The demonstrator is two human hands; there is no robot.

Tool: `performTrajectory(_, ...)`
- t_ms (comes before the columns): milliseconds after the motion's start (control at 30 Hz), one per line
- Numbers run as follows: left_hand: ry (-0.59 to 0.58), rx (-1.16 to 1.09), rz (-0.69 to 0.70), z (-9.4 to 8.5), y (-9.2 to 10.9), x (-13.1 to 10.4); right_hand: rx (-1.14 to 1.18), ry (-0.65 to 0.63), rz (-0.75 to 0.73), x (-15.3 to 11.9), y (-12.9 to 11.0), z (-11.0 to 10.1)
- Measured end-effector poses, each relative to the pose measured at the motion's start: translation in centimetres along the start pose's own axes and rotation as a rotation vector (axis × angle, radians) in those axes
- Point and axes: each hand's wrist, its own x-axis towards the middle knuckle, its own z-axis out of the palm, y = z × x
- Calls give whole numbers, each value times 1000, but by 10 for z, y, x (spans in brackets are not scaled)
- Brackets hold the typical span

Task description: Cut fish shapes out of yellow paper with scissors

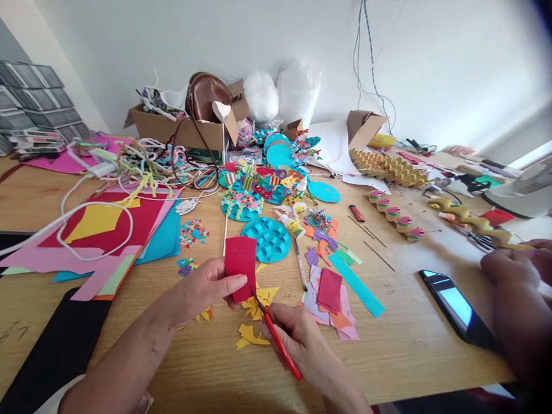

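Observation:
My left hand [215, 283] pinches a red paper piece [240, 259] by its lower left edge, thumb on top. Red-handled scissors [280, 345] are in my right hand [297, 333], their blade tips at the lower right edge of the red paper. Yellow paper scraps [265, 299] lie on the table just beneath the paper and scissors. Behind the red paper sits a blue round piece with raised scales [268, 238]. Right of my hands is a pile of purple, pink and orange scraps with a red rectangle [330, 290] on top.
Coloured sheets [103, 230] and a white cable lie at left. A blue strip [356, 284], a pen [301, 264], thin sticks and a phone [457, 307] are to the right. Another person's hands [517, 276] are at the right edge. A cardboard box [172, 129] stands behind.

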Motion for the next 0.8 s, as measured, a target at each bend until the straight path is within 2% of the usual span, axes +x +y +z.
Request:
performTrajectory(200, 86, -80, -6, 0, -7, 4, -6, 5, 22, 2, 0, 0)
performTrajectory(333, 150, -194, 20, 11, -5, 5, 222, 5, 111, 4, -4, 8)
performTrajectory(500, 254, -266, 50, 26, 1, 4, 545, 37, 88, 8, -6, 24)
performTrajectory(800, 382, -386, 72, 43, -1, 5, 707, 113, 15, 16, 1, 41)
